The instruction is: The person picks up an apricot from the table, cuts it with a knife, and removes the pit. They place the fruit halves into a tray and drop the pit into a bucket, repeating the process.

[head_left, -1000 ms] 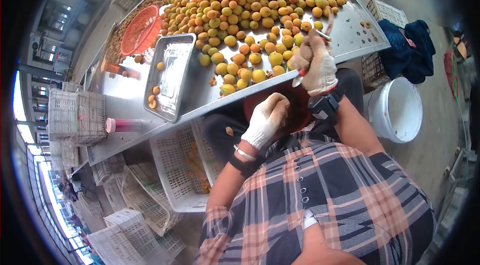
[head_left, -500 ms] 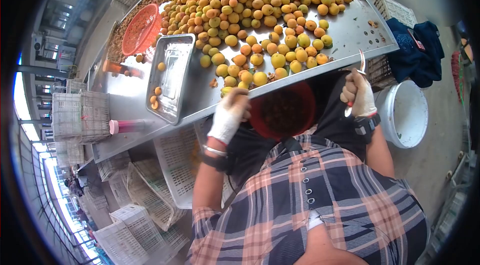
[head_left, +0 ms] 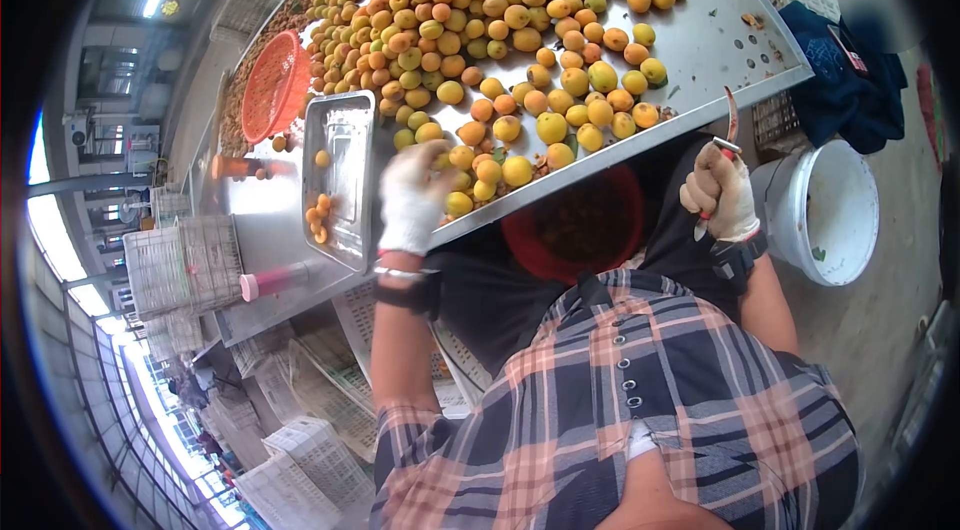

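My left hand (head_left: 412, 192), in a white glove, is over the near edge of the metal table, between the steel tray (head_left: 368, 145) and the nearest apricots (head_left: 507, 129). Its fingers are smeared by motion and overlap the fruit. Closed around the handle of a small curved knife (head_left: 732, 115), my gloved right hand (head_left: 720, 192) is held just off the table's edge, blade pointing up. A few pitted-looking apricot pieces (head_left: 320, 215) and one more piece lie in the tray.
A large heap of apricots (head_left: 450, 15) covers the table (head_left: 715, 45). An orange-red basket (head_left: 277, 85) stands behind the tray, and a pink-lidded bottle (head_left: 272, 280) lies at left. Below the edge is a red tub (head_left: 575, 220); a white bucket (head_left: 815, 215) stands at right.
My left hand has moved left and farther over the table, toward the tray. More pieces now lie in the tray's near end. My right hand still holds the knife; the view has shifted slightly.
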Available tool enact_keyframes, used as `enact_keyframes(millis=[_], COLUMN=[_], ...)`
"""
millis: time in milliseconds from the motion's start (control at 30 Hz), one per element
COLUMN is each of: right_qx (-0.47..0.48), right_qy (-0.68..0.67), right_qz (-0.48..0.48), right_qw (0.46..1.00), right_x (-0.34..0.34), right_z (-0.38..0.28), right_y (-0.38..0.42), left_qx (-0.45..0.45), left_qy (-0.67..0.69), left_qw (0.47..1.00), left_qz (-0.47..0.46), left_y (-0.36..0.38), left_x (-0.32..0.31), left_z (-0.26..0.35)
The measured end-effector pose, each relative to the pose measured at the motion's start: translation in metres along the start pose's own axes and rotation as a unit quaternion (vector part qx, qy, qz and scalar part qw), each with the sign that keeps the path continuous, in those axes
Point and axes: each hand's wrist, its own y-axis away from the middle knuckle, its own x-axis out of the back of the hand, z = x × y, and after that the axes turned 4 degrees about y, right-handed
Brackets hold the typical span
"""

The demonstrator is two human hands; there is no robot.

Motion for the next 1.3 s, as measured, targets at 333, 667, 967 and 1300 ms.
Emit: enact_keyframes(millis=[333,667,967,1300], right_qx=[0.010,0.028,0.000,-0.033], right_qy=[0.015,0.040,0.081,0.384], right_qz=[-0.007,-0.020,-0.043,-0.282], right_qw=[1.000,0.999,0.996,0.879], right_x=[0.005,-0.005,-0.110,-0.195], right_z=[0.003,0.007,0.001,0.087], right_y=[-0.002,-0.002,0.010,0.019], left_qx=[-0.131,0.176,0.130,0.113], left_qy=[-0.131,0.600,0.865,0.811], left_qw=[0.949,0.773,0.485,0.571], left_qz=[-0.254,-0.107,0.007,0.054], left_y=[-0.032,0.015,0.080,0.121], left_x=[-0.073,-0.043,-0.064,-0.058], left_z=[0.019,0.045,0.031,0.016])
